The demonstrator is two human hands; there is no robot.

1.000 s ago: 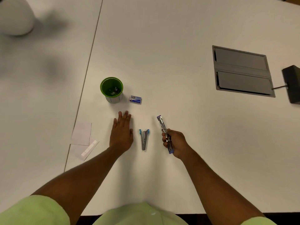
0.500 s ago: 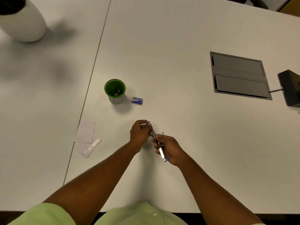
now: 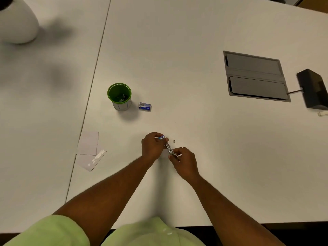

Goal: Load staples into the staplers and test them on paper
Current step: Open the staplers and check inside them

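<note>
Both hands hold one small metal stapler (image 3: 168, 147) with blue ends just above the white table (image 3: 195, 41). My left hand (image 3: 152, 146) pinches its far blue end. My right hand (image 3: 184, 161) grips its near end. A tiny grey piece (image 3: 174, 141), maybe a bit of staples, lies on the table just right of the stapler. The second stapler is hidden under my hands. A small blue staple box (image 3: 144, 106) lies beside a green cup (image 3: 119, 96). Paper slips (image 3: 89, 150) lie at the left.
A grey cable hatch (image 3: 255, 77) is set into the table at the right, with a black box (image 3: 313, 88) beside it. A white rounded object (image 3: 16, 22) stands at the far left. A seam (image 3: 92, 82) splits the table tops.
My left hand left the table and took the far end of the stapler held by my right hand. Both hands now work close together. A tiny grey piece now shows beside them.
</note>
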